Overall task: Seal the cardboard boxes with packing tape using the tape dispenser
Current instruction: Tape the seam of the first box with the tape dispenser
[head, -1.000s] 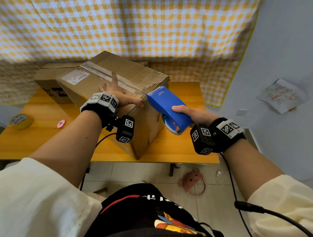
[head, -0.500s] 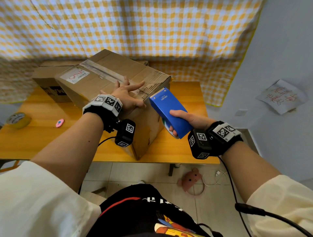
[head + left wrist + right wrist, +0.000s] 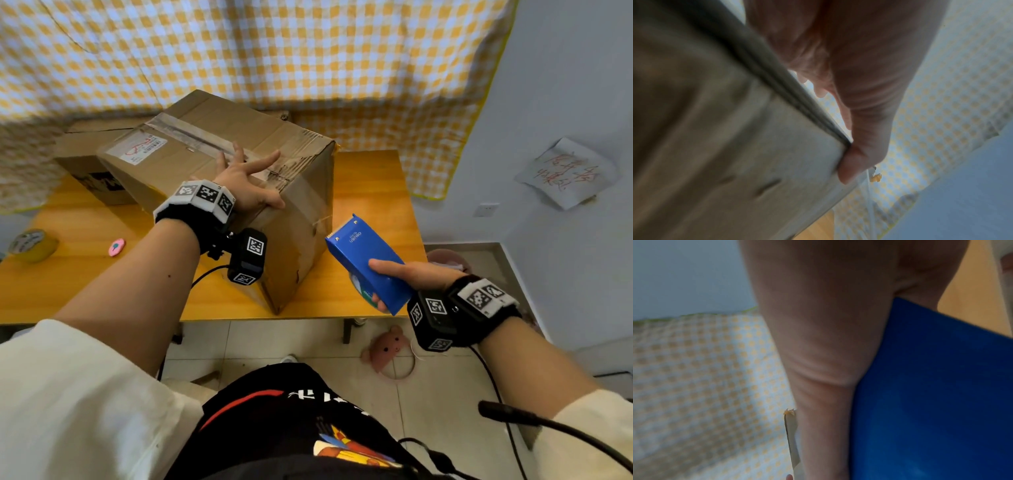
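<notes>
The large cardboard box (image 3: 219,161) stood skewed on the wooden desk (image 3: 370,192), one corner reaching toward the near edge, its top seam covered by a strip of tape and a shipping label (image 3: 138,148) stuck near its far left corner. The left hand (image 3: 245,185) lay on the box's top near the front edge, fingers (image 3: 263,162) straight and spread apart, the thumb pressed over the upper edge onto the side face; in the left wrist view the thumb (image 3: 851,164) met that edge directly. The right hand (image 3: 416,275) held the blue tape dispenser (image 3: 366,260) off the box, just to its right and above the desk's near right corner, with the serrated end pointing up and away toward the box. Its fingers were curled round the dispenser's body, thumb on the upper blue face and fingertips under the roll. The right wrist view showed the blue casing (image 3: 931,394) against the palm. A second, smaller cardboard box (image 3: 85,161) sat behind and to the left of the large one, touching it. A roll of tape (image 3: 32,245) and a small pink object (image 3: 116,247) lay on the desk's left part, well apart from the boxes. A yellow checked cloth (image 3: 274,51) hung behind the desk, and a pink plush toy (image 3: 387,347) lay on the tiled floor below.
</notes>
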